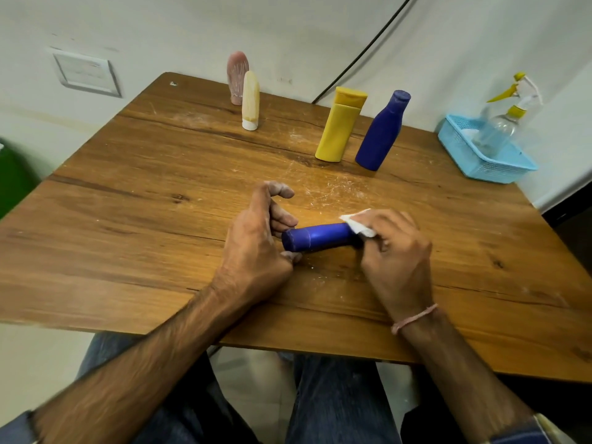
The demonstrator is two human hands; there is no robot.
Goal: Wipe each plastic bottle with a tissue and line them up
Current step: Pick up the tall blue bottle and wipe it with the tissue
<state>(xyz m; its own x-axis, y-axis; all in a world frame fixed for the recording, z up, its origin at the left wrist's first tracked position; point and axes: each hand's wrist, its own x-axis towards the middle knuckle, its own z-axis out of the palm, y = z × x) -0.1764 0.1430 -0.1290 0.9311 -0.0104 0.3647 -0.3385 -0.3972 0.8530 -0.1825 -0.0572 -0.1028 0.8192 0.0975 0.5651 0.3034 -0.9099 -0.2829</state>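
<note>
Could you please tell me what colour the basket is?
Light blue basket, seen best in the head view.

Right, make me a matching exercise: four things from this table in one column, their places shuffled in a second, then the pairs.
Things
1. spray bottle
2. yellow bottle
3. tissue
4. pink tube

Places
A. against the lying blue bottle
B. in the basket
C. at the far edge, behind the cream tube
D. upright, beside the standing blue bottle

Pairs: 1-B, 2-D, 3-A, 4-C
</note>
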